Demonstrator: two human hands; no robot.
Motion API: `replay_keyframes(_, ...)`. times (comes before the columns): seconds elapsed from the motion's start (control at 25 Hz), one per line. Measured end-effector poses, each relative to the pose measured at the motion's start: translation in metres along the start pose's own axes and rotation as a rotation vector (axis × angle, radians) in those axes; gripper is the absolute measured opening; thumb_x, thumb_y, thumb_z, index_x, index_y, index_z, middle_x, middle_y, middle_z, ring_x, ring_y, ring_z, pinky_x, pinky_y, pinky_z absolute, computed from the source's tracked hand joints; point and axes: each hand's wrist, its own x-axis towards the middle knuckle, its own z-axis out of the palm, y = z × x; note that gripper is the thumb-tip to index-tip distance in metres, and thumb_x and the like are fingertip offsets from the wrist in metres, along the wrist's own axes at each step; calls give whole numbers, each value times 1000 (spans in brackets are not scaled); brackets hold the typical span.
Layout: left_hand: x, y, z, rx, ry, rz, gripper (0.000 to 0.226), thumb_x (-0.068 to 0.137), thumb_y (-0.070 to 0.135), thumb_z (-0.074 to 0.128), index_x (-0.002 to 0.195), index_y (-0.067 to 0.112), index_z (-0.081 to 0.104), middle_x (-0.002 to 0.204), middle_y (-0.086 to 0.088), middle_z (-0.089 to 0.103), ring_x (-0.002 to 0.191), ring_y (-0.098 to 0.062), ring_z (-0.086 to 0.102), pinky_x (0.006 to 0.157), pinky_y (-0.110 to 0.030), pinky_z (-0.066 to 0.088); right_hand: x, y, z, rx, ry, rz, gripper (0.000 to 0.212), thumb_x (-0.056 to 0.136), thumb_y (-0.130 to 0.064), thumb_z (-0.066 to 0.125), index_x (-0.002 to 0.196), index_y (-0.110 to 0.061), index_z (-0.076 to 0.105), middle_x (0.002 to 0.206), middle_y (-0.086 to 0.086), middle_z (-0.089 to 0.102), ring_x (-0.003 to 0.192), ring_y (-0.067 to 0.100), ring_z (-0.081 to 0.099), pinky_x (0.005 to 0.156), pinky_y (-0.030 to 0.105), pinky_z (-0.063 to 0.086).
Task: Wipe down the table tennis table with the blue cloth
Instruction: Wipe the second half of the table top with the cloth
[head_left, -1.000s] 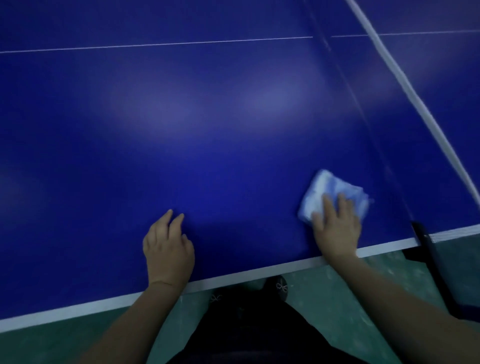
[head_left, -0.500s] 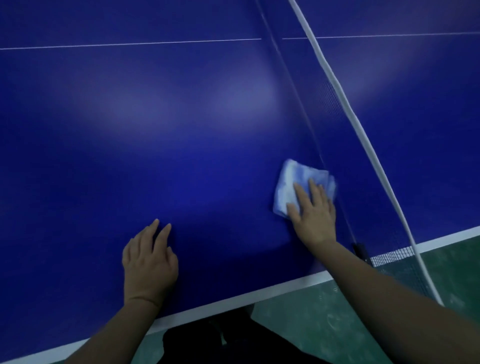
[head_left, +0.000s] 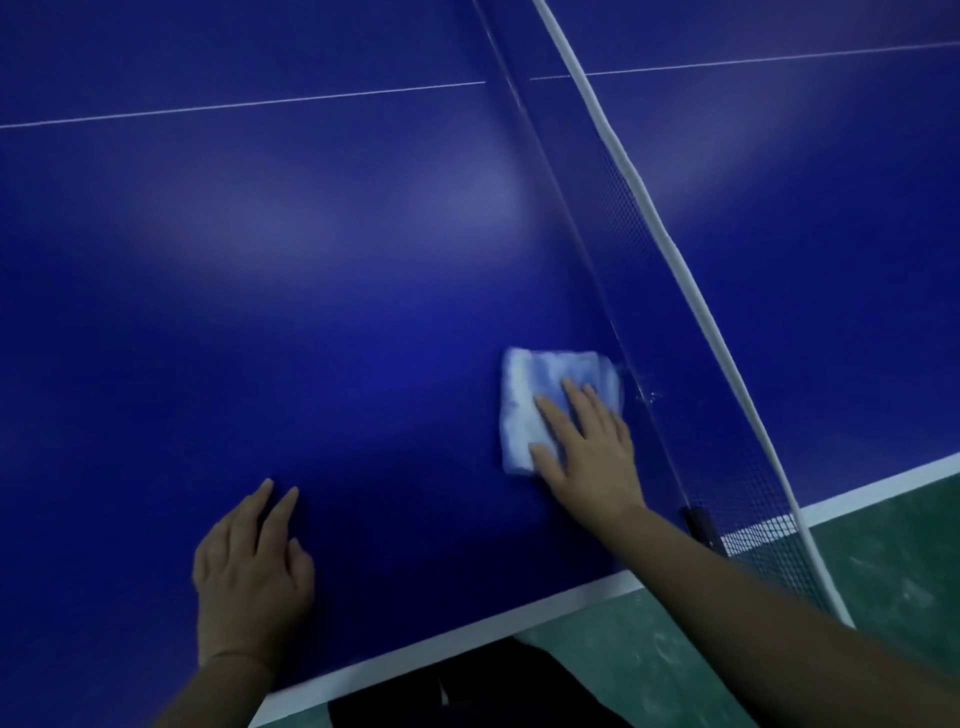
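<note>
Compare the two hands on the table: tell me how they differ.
The right hand presses the blue cloth flat, while the left hand rests bare on the table. The right hand sits beside the net; the left hand lies farther from it, nearer the table's white edge. Both are open, fingers pointing away from the person.

blue cloth (head_left: 530, 395): near corner hidden under right hand (head_left: 587, 447) | table (head_left: 311, 260): cut off left, top | net (head_left: 623, 218): far end out of frame
</note>
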Motion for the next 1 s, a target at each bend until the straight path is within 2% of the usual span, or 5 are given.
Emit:
replay_keyframes(0.36,1,0,-1,-10,-25,-18,61,84,34,30,135,12,55,147,-9,43,131,-33,38,110,-56,28,-26,-83,25,-21,19,-225,63,81,-57,56,140,-36,49,155,3,35,143,25,34,109,49,33)
replay_keyframes(0.56,0,-2,-1,-17,-9,-1,60,84,34,31,134,12,56,146,-9,44,130,-31,38,109,-55,28,13,-62,2,-89,-42,-20,64,91,-62,43,150,-39,30,161,-2,18,147,21,18,110,46,20)
replay_keyframes(0.8,-1,-7,2,-13,3,22,58,86,34,31,134,14,55,146,-8,43,129,-31,39,108,-56,32,-63,-86,2,-23,-250,-48,85,86,-67,45,155,-32,11,163,-3,-6,148,19,6,113,44,19)
replay_keyframes(0.92,-1,-3,-2,-59,10,24,59,85,33,31,133,12,57,144,-10,45,128,-35,42,107,-56,32,-76,-107,1,312,-316,11,76,95,-42,53,156,-22,11,163,-8,-5,147,11,5,115,25,15)
replay_keyframes(1.0,-1,-3,-5,-94,10,40,56,85,31,34,131,10,59,143,-11,48,127,-37,44,106,-56,33,-74,-110,-6,598,-361,105,65,97,-16,52,154,-22,21,161,-4,19,139,6,30,107,12,30)
